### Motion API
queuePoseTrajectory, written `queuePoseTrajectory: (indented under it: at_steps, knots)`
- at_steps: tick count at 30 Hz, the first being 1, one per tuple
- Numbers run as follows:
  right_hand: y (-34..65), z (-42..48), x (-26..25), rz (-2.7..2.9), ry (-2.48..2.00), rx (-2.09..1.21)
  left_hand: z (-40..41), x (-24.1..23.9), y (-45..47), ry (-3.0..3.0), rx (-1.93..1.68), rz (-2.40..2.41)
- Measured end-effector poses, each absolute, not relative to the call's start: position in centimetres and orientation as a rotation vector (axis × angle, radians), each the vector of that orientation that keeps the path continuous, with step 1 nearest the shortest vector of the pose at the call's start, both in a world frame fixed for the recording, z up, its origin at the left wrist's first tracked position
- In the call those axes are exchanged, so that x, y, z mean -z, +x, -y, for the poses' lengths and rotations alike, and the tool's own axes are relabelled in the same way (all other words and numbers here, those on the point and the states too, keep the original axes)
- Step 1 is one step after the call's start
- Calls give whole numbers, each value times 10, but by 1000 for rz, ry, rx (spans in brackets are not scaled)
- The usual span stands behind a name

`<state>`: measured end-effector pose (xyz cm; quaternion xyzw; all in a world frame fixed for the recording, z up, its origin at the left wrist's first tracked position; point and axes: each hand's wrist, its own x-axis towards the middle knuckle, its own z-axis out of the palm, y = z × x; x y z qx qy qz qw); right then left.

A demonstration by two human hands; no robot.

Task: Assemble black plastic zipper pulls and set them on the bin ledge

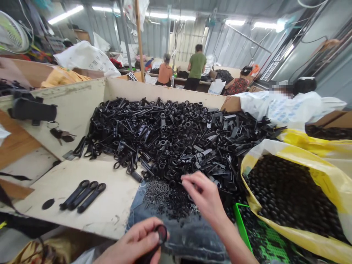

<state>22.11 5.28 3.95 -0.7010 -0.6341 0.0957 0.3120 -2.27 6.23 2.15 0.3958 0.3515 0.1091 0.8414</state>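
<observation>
My left hand (143, 238), low in the middle of the head view, is closed around a black ring-ended plastic part (162, 233). The ring points up and the rest of the part runs down between the fingers, partly hidden. My right hand (202, 190) is raised over the near edge of the pile, thumb and forefinger pinched. What they hold, if anything, is too small to make out. Beneath it, small metal pins (158, 192) and tiny black pieces (178, 211) lie on a dark blue cloth (137, 212). Three similar ring-ended parts (87, 196) lie side by side at left.
A large heap of mixed black plastic parts (165, 135) fills the bin behind my hands. At right are a yellow-and-white sack (327, 190) of round black pieces and a green crate (242, 223). Keys (62, 135) hang on the left wall. Several people work farther back.
</observation>
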Motion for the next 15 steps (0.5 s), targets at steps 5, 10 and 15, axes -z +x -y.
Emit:
queuePoseTrajectory:
  at_steps: [5,10,15]
  knots:
    - [223,-111,-14,1597,-2162,-46,-64,-11,1,715,-467,-901]
    - [222,-112,-7,1682,-2193,21,-67,-7,3,552,-513,-850]
    - [226,-95,-3,1736,-2051,58,-62,-1,0,507,-523,-831]
